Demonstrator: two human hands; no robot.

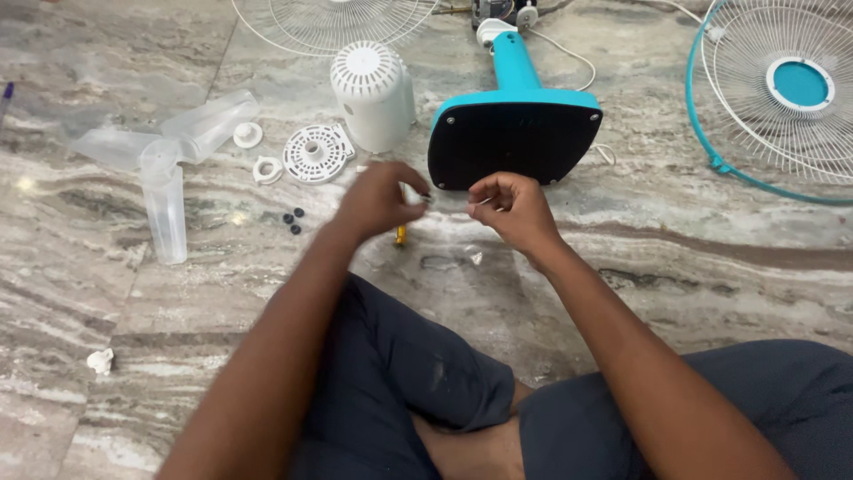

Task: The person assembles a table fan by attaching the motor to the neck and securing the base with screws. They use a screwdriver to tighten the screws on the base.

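**Dismantled table fan on marble floor: hands at centre frame**

Left hand [378, 200]: blurred; fingers curling inward, tips pinching together near a small dark item too small to identify. Whether it is actually being gripped cannot be told.

Right hand [511, 206]: fingers folding loosely toward the palm, thumb and forefinger nipping a thin pale sliver, possibly a wire or pin; its kind cannot be told. The two hands are hovering just apart, level with each other.

Yellow-handled tool [401, 235]: lying on the floor directly beneath the left hand, mostly hidden by it.

Fan base [514, 142]: black underside with turquoise rim, lying tipped just above both hands; turquoise stem [516, 60] running toward the top edge, a white cord [569, 53] trailing beside it.

White motor cover [373, 93]: domed and slotted, standing upper centre, left of the base.

White round slotted disc [317, 152]: lying just left of the cover, with two small white rings [248, 135] beside it.

Small black pieces [292, 220]: three, clustering on the floor left of the left hand.

Clear three-bladed fan blade [164, 156]: lying at upper left.

Wire grilles: one white at top centre [338, 20], one turquoise-rimmed with a turquoise hub at upper right [782, 98].

Crumpled white scrap [100, 360]: lying at lower left.

Dark trousers [400, 373]: covering the crossed legs, filling the lower frame.
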